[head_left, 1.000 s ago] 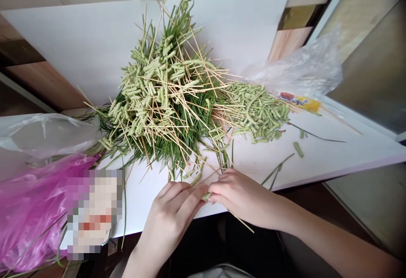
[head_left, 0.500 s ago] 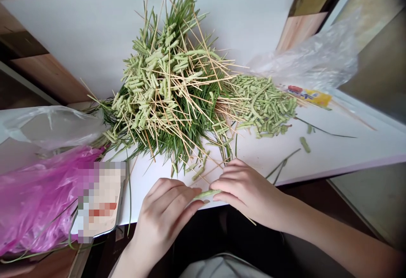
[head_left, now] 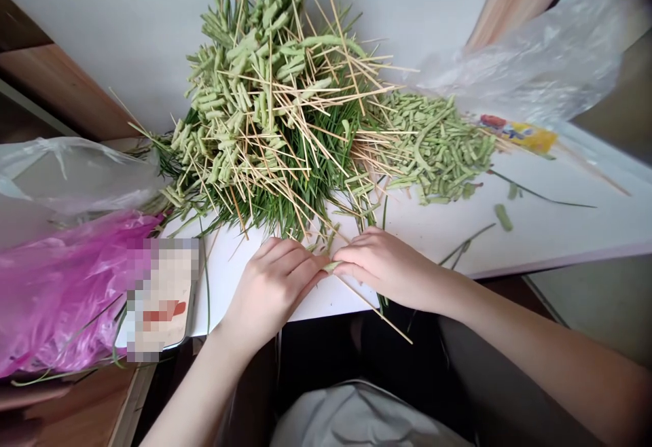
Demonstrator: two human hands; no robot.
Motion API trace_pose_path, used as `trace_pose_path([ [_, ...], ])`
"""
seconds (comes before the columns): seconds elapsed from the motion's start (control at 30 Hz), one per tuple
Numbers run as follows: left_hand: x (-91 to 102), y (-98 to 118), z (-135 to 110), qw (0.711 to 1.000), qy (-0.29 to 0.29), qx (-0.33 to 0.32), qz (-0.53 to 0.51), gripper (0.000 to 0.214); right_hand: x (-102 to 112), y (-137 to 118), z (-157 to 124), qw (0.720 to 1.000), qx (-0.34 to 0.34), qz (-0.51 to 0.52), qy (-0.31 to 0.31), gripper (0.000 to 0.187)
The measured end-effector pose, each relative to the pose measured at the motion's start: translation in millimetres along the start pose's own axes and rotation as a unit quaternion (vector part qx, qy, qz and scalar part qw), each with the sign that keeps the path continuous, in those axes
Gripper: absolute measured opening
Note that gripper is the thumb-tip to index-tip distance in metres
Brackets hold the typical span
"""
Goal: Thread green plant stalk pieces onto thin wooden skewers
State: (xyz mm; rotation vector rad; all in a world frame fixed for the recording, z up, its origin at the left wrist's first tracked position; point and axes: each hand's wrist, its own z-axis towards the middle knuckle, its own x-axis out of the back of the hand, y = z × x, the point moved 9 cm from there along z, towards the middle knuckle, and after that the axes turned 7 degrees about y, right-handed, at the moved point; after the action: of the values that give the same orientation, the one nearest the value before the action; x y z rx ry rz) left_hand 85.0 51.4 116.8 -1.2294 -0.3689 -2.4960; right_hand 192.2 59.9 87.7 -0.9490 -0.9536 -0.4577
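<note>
Between my two hands is a short piece of green bean [head_left: 333, 266], most of it hidden by fingers. My left hand [head_left: 280, 276] pinches its left end. The other end is gripped by the fingertips of my right hand [head_left: 392, 267], close to the left ones. A thin wooden skewer [head_left: 387, 320] slants out below the right hand past the table's front edge; whether that hand holds it is unclear. Just beyond lies a big heap of green bean pieces [head_left: 239, 94], mixed with skewers [head_left: 300, 141] and long dark green leaves [head_left: 326, 168].
Cut bean pieces [head_left: 448, 151] are piled to the right on the white table [head_left: 550, 229]. Behind them lies a clear plastic bag [head_left: 534, 70]. A pink bag [head_left: 66, 291], another clear bag [head_left: 76, 172] and a phone with a blurred screen [head_left: 168, 297] are at left.
The view has tilted down, so the heap sits higher. My hands have moved closer together, and less of the bean shows between them. More of the skewer shows below the right hand.
</note>
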Motion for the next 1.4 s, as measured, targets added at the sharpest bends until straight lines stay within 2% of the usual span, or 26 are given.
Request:
trace_pose_path([
  [0.1, -3.0, -2.4, -0.8, 1.0, -0.009, -0.016, 0.02, 0.016, -1.4, 1.0, 4.8, 1.0, 0.015, -0.01, -0.013, 0.024],
  [0.17, -6.1, -4.9, -1.8, 0.999, -0.018, -0.017, 0.027, 0.018, -0.2, 2.8, 7.8, 0.999, 0.032, -0.023, 0.003, 0.024],
  [0.27, -12.6, -11.9, -3.6, 0.999, -0.04, 0.02, -0.008, 0.019, 0.3, 4.8, 8.9, 0.996, 0.065, -0.047, 0.04, 0.024],
  [0.37, -21.0, -17.2, -6.9, 0.989, -0.086, 0.074, -0.095, 0.021, -1.6, -0.4, 4.5, 0.986, 0.115, -0.093, 0.076, 0.026],
  [0.47, -23.3, -18.5, -9.7, 0.97, -0.123, 0.116, -0.173, 0.024, -0.5, -14.4, -3.6, 0.962, 0.183, -0.17, 0.11, 0.027],
  [0.6, -23.0, -22.0, -15.1, 0.929, -0.167, 0.206, -0.259, 0.032, 10.5, -37.3, -17.8, 0.906, 0.282, -0.262, 0.176, 0.031],
  [0.67, -26.1, -23.0, -21.2, 0.887, -0.193, 0.269, -0.321, 0.031, 14.0, -44.8, -25.8, 0.879, 0.328, -0.286, 0.197, 0.026],
  [0.73, -30.3, -22.3, -28.2, 0.832, -0.208, 0.333, -0.392, 0.028, 16.7, -49.1, -33.7, 0.854, 0.369, -0.295, 0.219, 0.023],
  [0.9, -46.0, -6.4, -43.0, 0.657, -0.22, 0.469, -0.548, 0.036, 22.5, -57.4, -46.6, 0.796, 0.439, -0.313, 0.277, 0.022],
  [1.03, -53.2, 13.1, -50.4, 0.53, -0.183, 0.543, -0.625, 0.041, 30.0, -59.5, -51.0, 0.753, 0.485, -0.337, 0.291, 0.028],
  [1.1, -51.5, 18.6, -57.9, 0.488, -0.166, 0.563, -0.646, 0.044, 41.8, -48.5, -54.7, 0.739, 0.493, -0.35, 0.297, 0.03],
  [1.13, -49.0, 18.1, -62.8, 0.481, -0.16, 0.569, -0.648, 0.046, 50.9, -38.7, -55.3, 0.74, 0.479, -0.362, 0.304, 0.028],
  [1.17, -45.7, 14.6, -68.2, 0.487, -0.158, 0.572, -0.64, 0.048, 61.5, -26.2, -54.1, 0.749, 0.448, -0.376, 0.31, 0.026],
  [1.2, -41.7, 7.7, -73.7, 0.509, -0.157, 0.575, -0.621, 0.048, 73.0, -11.5, -50.9, 0.766, 0.4, -0.392, 0.316, 0.023],
  [1.23, -36.9, -2.4, -77.7, 0.548, -0.154, 0.57, -0.592, 0.048, 82.9, 5.0, -45.6, 0.791, 0.339, -0.405, 0.309, 0.02],
  [1.3, -25.9, -26.9, -78.2, 0.661, -0.145, 0.534, -0.507, 0.045, 90.9, 34.0, -35.6, 0.857, 0.234, -0.377, 0.264, 0.024],
  [1.37, -14.1, -50.8, -71.0, 0.779, -0.117, 0.47, -0.398, 0.037, 78.3, 48.5, -26.8, 0.922, 0.173, -0.291, 0.189, 0.032],
  [1.4, -8.7, -60.4, -66.6, 0.829, -0.098, 0.435, -0.337, 0.033, 67.2, 49.8, -22.9, 0.946, 0.154, -0.241, 0.151, 0.033],
])
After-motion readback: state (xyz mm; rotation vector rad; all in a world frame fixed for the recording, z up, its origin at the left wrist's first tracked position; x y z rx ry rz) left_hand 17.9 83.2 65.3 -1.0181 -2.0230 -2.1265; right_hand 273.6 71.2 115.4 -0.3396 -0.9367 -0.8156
